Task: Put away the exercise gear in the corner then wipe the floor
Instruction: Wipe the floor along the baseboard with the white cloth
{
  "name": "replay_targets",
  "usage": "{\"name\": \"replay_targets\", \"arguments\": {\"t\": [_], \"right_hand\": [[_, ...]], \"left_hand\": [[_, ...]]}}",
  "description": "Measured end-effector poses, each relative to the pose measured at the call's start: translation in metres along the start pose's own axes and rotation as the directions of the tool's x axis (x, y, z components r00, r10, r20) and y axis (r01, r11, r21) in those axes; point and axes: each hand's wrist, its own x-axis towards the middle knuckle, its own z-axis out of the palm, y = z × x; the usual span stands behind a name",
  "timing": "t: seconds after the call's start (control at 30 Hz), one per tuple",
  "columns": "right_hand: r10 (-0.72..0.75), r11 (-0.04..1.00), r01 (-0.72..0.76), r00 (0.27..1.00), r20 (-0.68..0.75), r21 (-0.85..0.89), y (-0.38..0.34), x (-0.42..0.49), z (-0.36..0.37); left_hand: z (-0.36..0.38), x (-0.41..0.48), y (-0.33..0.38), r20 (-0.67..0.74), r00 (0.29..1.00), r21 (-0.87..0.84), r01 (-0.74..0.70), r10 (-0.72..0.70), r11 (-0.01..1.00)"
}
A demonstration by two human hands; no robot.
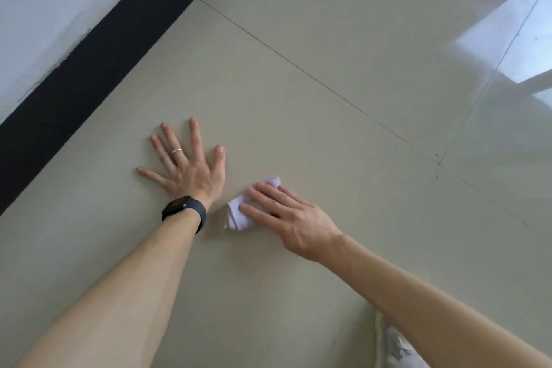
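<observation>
A: Logged white cloth (236,216), wadded, on the floor (328,39) just below frame centre. Pinned under right hand (294,218): fingers straight and laid across it, pressing down, not curled round.

B: Confirmed. Placed left hand (191,167) at 10 o'clock of the cloth, close but not touching; spread flat on the tile, holding nothing. Noted black watch (184,208) at the wrist, ring (176,150) on one finger.

A: Further out: black skirting (89,69) at 10 o'clock, grout line (298,69) at 1 o'clock, window glare (507,39) at 2 o'clock. Saw no exercise gear; judged wiping step in hand.

B: Risks?

A: Judged slip of cloth from under flat fingers probable on a fast stroke, given glossy tile and pressure-only hold. Judged left palm also liable to skid if leaned on over a damp patch. Could not tell dampness. Flagged likely missed strip along skirting.
</observation>
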Motion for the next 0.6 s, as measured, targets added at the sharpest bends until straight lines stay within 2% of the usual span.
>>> {"name": "replay_targets", "arguments": {"t": [0.03, 0.07, 0.1, 0.17, 0.2, 0.23, 0.27, 0.3, 0.33, 0.4, 0.43, 0.47, 0.53, 0.57, 0.6], "right_hand": [[0.041, 0.999, -0.042, 0.999, -0.019, -0.028, 0.017, -0.001, -0.008], [0.178, 0.983, -0.180, 0.982, -0.069, -0.026, 0.037, 0.001, -0.017], [0.371, 0.928, -0.373, 0.918, -0.137, 0.008, 0.061, 0.004, -0.029], [0.740, 0.670, -0.731, 0.646, -0.190, 0.125, 0.107, 0.000, -0.058], [0.833, 0.549, -0.818, 0.520, -0.187, 0.172, 0.120, -0.005, -0.067], [0.873, 0.484, -0.854, 0.453, -0.183, 0.192, 0.122, -0.009, -0.069], [0.876, 0.478, -0.853, 0.445, -0.185, 0.212, 0.115, -0.014, -0.064], [0.854, 0.516, -0.828, 0.477, -0.205, 0.222, 0.097, -0.020, -0.054], [0.807, 0.587, -0.781, 0.543, -0.232, 0.213, 0.074, -0.028, -0.037], [0.635, 0.771, -0.625, 0.743, -0.212, 0.119, 0.014, -0.049, 0.001], [0.513, 0.858, -0.509, 0.844, -0.155, 0.064, -0.011, -0.062, 0.012], [0.397, 0.918, -0.397, 0.915, -0.074, 0.018, -0.025, -0.073, 0.015], [0.257, 0.964, -0.252, 0.965, 0.060, -0.081, -0.011, -0.086, 0.002], [0.276, 0.954, -0.267, 0.960, 0.053, -0.135, 0.011, -0.087, -0.009], [0.360, 0.922, -0.356, 0.933, 0.001, -0.154, 0.037, -0.086, -0.021]], "left_hand": [[-0.003, 0.002, -0.002, 0.044, 0.999, 0.006, -0.008, 0.008, 1.000], [-0.006, 0.002, -0.007, 0.075, 0.997, 0.015, -0.030, 0.029, 0.999], [-0.009, -0.001, -0.015, 0.090, 0.993, 0.030, -0.077, 0.074, 0.997], [-0.004, -0.016, -0.034, 0.078, 0.966, 0.067, -0.253, 0.248, 0.965], [0.003, -0.029, -0.041, 0.058, 0.942, 0.090, -0.333, 0.329, 0.938], [0.010, -0.043, -0.048, 0.033, 0.923, 0.114, -0.385, 0.384, 0.916], [0.017, -0.054, -0.053, 0.007, 0.913, 0.121, -0.405, 0.407, 0.906], [0.021, -0.060, -0.054, -0.022, 0.914, 0.115, -0.401, 0.406, 0.909], [0.023, -0.062, -0.054, -0.042, 0.918, 0.105, -0.389, 0.395, 0.915], [0.023, -0.057, -0.053, -0.038, 0.926, 0.084, -0.372, 0.376, 0.925], [0.023, -0.057, -0.052, -0.031, 0.925, 0.085, -0.375, 0.379, 0.923], [0.023, -0.057, -0.053, -0.035, 0.923, 0.089, -0.379, 0.383, 0.921], [0.023, -0.058, -0.054, -0.044, 0.923, 0.090, -0.378, 0.383, 0.921], [0.023, -0.059, -0.053, -0.045, 0.923, 0.088, -0.377, 0.382, 0.922], [0.023, -0.059, -0.052, -0.050, 0.924, 0.083, -0.375, 0.380, 0.923]]}}
